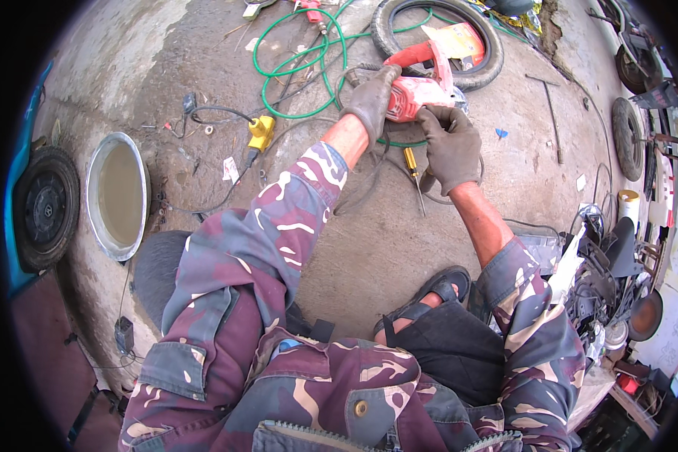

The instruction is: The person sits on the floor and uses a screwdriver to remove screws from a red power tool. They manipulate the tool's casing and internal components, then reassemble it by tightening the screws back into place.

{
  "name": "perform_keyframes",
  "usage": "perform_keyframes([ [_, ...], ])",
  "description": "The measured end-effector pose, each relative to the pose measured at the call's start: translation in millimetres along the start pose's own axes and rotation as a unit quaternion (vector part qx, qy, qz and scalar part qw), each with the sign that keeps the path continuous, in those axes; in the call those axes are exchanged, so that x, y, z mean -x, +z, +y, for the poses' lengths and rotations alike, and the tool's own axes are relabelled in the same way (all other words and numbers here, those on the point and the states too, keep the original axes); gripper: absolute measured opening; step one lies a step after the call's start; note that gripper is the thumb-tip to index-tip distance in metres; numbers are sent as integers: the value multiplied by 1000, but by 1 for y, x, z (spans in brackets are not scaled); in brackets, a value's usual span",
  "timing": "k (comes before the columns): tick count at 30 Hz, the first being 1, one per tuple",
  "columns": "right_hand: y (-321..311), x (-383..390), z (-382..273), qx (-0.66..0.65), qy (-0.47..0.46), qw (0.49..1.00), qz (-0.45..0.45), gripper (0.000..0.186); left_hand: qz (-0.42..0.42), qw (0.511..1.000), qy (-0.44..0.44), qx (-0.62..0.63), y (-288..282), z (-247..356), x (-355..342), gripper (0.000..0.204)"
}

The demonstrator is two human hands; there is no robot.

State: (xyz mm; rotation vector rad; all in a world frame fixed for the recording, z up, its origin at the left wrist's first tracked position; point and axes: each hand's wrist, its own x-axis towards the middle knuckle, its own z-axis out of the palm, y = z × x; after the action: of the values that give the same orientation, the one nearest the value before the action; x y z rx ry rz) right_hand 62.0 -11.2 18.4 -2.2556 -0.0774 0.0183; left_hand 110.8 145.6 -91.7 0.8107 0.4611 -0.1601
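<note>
My left hand (371, 105), in a grey-brown work glove, grips a red power tool (407, 98) with a loop-shaped handle, held above the concrete floor. My gloved right hand (453, 151) is closed, its fingers curled at the tool's near edge. A dark, rounded end (428, 181) shows beside its palm; what it belongs to is hidden. A screwdriver with a yellow handle (410, 160) lies on the floor just left of this hand.
Beyond the power tool lie a tyre (490, 71) and a coiled green hose (262, 68). A yellow socket block (261, 132) with cables and a metal basin (118, 197) are at left. A T-handled bar (554, 124) lies at right, near piled parts (599, 264).
</note>
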Motion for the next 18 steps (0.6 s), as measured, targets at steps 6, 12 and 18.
perform_keyframes([
  [6,6,8,-1,-29,3,999,27,33,-1,1000,12,14,2,2,1,39],
  [12,-15,0,-11,136,-107,984,-39,33,-10,1000,11,14,2,4,4,42],
  [18,-31,-15,-23,229,-96,961,-121,30,-9,1000,18,9,2,3,3,42],
])
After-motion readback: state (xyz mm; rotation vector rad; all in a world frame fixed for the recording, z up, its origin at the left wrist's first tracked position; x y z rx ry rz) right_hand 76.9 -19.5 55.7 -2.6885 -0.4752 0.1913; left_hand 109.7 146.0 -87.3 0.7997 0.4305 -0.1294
